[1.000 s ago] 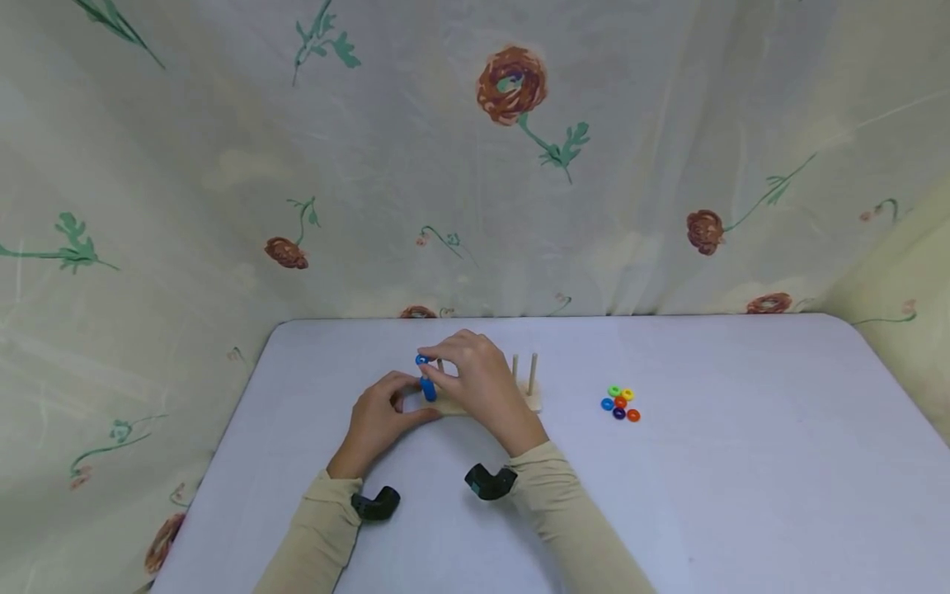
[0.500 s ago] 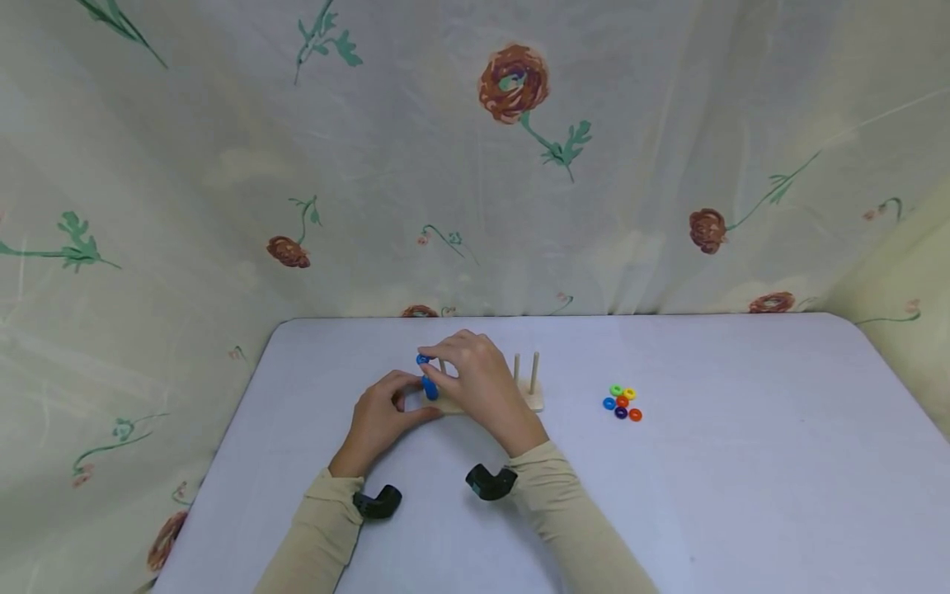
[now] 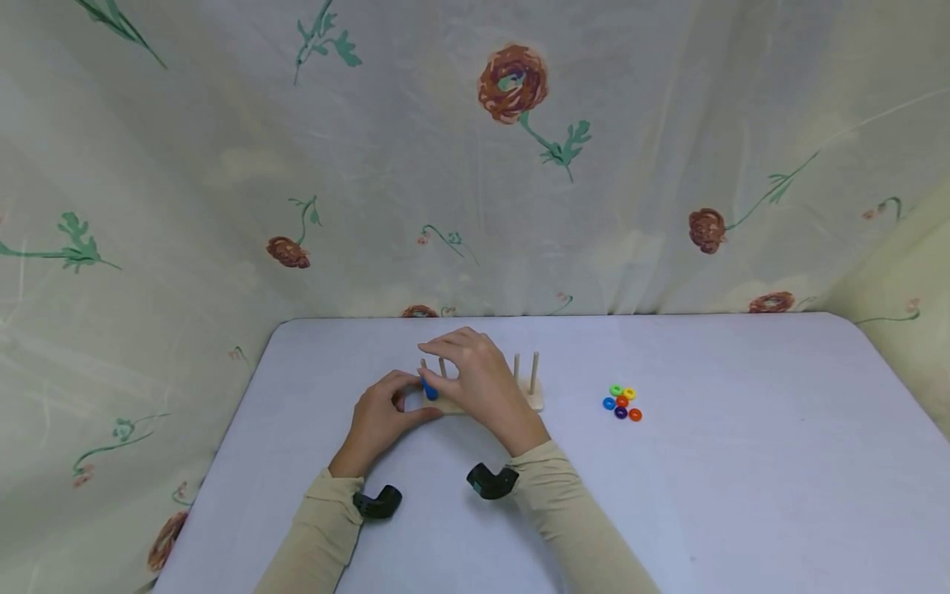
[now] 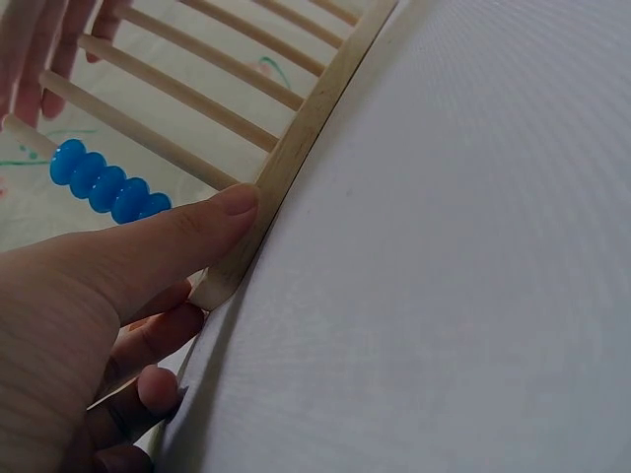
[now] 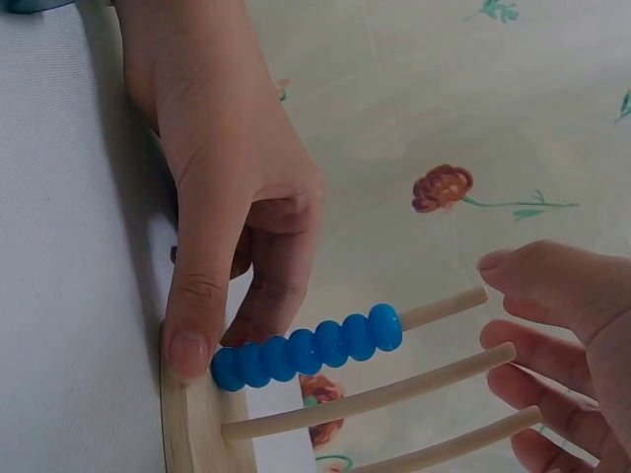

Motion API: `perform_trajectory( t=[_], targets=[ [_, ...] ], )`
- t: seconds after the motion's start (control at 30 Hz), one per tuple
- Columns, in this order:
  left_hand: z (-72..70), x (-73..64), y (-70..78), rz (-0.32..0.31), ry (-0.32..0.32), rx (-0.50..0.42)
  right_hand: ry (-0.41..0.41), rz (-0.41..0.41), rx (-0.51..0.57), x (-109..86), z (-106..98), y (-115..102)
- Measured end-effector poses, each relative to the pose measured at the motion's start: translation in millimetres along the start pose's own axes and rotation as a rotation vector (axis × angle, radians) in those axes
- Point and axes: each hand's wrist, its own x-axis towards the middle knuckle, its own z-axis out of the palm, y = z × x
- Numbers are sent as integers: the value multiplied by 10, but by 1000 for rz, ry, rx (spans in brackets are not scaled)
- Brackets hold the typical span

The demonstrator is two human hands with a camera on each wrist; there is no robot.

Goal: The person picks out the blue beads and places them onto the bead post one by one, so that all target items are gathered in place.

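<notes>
A wooden peg stand [image 3: 534,402] with several upright pegs is on the white table. Around its left end, my left hand [image 3: 382,422] grips the base, the thumb [image 4: 222,209] lying along the front edge. Several blue rings [image 5: 304,350] are stacked on the leftmost peg, whose bare tip [image 5: 449,307] sticks out above them. Beside the peg tips hovers my right hand [image 3: 481,384], its thumb and fingers spread apart and holding nothing. In the head view it hides the stand's middle pegs.
To the right of the stand lies a small cluster of loose rings, among them a yellow ring [image 3: 629,393], a green ring [image 3: 616,389] and a purple ring [image 3: 621,412]. A floral curtain [image 3: 594,247] hangs behind the table [image 3: 742,462].
The blue ring that my right fingers pinched at the leftmost peg's top has been let go and is down on the stack. My left hand stays on the base.
</notes>
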Motion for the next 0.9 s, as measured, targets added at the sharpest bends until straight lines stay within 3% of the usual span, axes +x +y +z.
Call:
perform_trajectory(
  t=[0.57, 0.9],
  targets=[
    [-15, 15, 12, -5, 5, -11, 4, 22, 1, 31, -112, 10],
    [-8, -1, 8, 0, 7, -11, 8, 104, -3, -30, -336, 140]
  ],
)
